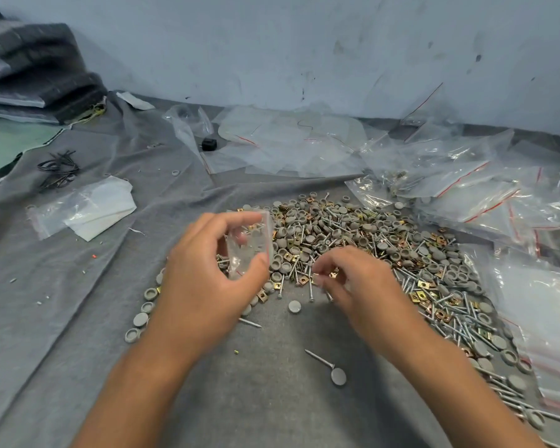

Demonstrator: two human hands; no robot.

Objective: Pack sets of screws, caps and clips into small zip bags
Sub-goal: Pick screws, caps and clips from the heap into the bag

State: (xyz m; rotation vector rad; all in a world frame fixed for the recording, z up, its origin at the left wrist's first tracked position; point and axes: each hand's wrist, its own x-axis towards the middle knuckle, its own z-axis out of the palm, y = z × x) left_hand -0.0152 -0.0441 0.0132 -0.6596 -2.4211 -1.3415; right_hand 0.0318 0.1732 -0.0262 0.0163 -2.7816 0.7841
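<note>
**Two hands over a heap of fasteners, one holding a small clear bag**

Nearest the viewer, a grey cloth (62, 286) covers the surface, with bare cloth between the two forearms. A lone screw (319, 357) and a grey cap (338, 376) lie there touching, well apart from the heap.

The left hand (204, 276) holds a small zip bag (249, 244) upright between curled fingers and thumb, just above the near left edge of the heap. The right hand (353, 286) hovers just beside it, fingers bent inward and fingertips pinching something small and blurred; what it is cannot be told.

Behind both hands spreads the heap of screws, caps and clips (353, 234), trailing toward the near right edge of the surface. A row of loose caps (143, 313) borders its left side.

Along the right edge lie filled zip bags (537, 305). Left of the heap is open cloth, then a flat bag with white paper (88, 210) and a bundle of black ties (59, 169). Toward the far edge, empty clear bags (291, 143) lie scattered below a pale blue wall (304, 43), with folded dark fabric (33, 66) in the far left corner.
</note>
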